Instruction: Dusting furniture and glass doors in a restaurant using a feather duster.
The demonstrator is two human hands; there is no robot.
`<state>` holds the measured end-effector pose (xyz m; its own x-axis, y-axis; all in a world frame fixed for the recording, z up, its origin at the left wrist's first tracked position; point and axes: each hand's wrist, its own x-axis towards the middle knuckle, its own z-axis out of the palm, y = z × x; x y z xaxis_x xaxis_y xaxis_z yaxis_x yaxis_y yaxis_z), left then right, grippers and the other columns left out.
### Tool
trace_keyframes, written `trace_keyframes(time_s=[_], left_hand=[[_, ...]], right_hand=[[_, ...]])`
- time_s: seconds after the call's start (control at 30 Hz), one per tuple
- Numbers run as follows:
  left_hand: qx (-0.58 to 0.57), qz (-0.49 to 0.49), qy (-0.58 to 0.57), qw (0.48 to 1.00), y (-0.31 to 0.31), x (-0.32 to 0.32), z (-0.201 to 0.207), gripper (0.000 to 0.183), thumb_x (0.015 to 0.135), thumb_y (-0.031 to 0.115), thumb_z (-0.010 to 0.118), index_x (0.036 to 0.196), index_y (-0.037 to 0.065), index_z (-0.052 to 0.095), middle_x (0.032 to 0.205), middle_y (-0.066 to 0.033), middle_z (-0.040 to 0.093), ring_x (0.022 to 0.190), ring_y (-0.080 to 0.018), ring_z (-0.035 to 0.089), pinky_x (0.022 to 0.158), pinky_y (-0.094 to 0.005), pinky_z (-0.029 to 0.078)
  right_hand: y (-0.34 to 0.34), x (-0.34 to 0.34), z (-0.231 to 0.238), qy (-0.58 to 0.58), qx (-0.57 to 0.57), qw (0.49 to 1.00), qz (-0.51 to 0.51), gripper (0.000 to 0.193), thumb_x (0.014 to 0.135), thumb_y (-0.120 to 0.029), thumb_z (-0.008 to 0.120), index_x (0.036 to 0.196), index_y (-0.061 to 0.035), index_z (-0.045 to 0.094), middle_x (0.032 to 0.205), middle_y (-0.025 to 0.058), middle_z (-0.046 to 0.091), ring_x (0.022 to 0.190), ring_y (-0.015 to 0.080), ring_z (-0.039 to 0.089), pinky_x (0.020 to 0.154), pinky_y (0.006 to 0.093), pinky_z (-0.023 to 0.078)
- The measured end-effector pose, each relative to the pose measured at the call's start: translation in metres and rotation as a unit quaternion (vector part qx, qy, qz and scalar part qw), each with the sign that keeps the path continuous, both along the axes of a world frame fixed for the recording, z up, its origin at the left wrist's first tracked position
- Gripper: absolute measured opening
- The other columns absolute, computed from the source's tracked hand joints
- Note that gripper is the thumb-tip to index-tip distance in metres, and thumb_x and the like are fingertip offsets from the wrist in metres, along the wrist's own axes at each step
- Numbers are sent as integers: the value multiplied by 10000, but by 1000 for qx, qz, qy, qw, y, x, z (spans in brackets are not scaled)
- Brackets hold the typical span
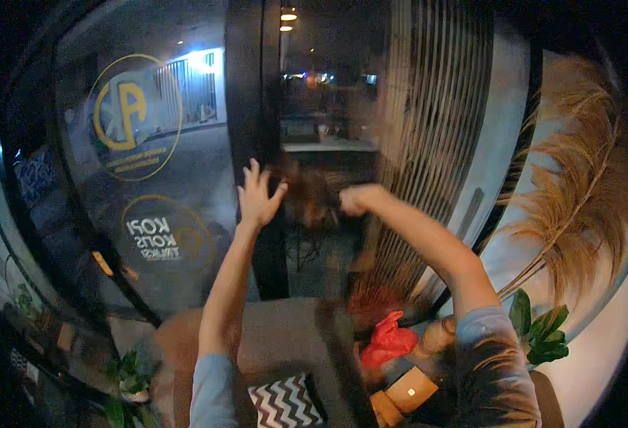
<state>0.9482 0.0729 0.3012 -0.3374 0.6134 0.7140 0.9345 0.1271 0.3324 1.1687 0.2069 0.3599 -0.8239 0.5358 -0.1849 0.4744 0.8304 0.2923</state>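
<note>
My left hand [260,197] is raised with its fingers spread, in front of the dark upright frame [248,85] between two glass panes. Whether its fingertips touch the frame, I cannot tell. To the right, my right hand [360,200] is closed like a fist before the darker pane [332,107], beside a slatted blind [428,121]. Anything inside that fist is hidden. Between the hands lies a blurred brownish patch [303,189], perhaps a reflection in the glass.
At left stands a glass pane [193,164] with round decals. Below are a brown sofa [278,328], a zigzag cushion [285,403], a red plastic bag [389,339] and a tan box-like item [410,391]. Dried plumes [578,185] and a leafy plant [542,332] stand right.
</note>
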Motion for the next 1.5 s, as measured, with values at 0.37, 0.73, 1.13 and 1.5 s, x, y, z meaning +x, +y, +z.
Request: trace_keyframes(time_s=[0.37,0.73,1.13,1.5], left_hand=[[-118,-160,-502,842,-335,218,-231,647,871,462,550,1320,30,373,1330,-207,411,1182,-313,460,996,-389,347],[234,261,-622,700,-554,344,-288,753,794,351,699,1341,5,315,1291,-205,435,1226,-277,397,1029,-361,307],[547,266,-620,495,-678,286,-312,430,937,402,479,1170,45,535,810,29,525,622,-77,430,544,-253,372],[840,242,-457,163,-796,280,-304,542,866,627,408,578,175,331,485,31,212,415,-121,198,427,-256,213]], right_hand=[[-273,158,-213,-32,-175,964,197,380,892,-339,485,797,-19,668,768,216,639,725,377,629,686,470,507],[-474,206,-340,20,-404,826,392,268,825,-279,549,837,-36,663,683,230,600,636,414,586,604,485,488],[-582,75,-319,10,-291,790,540,200,700,-172,703,860,-64,651,956,70,579,978,307,497,915,474,347],[-753,-13,-287,-10,-187,655,732,244,784,-164,626,988,-30,609,923,89,597,997,239,540,1043,595,162]])
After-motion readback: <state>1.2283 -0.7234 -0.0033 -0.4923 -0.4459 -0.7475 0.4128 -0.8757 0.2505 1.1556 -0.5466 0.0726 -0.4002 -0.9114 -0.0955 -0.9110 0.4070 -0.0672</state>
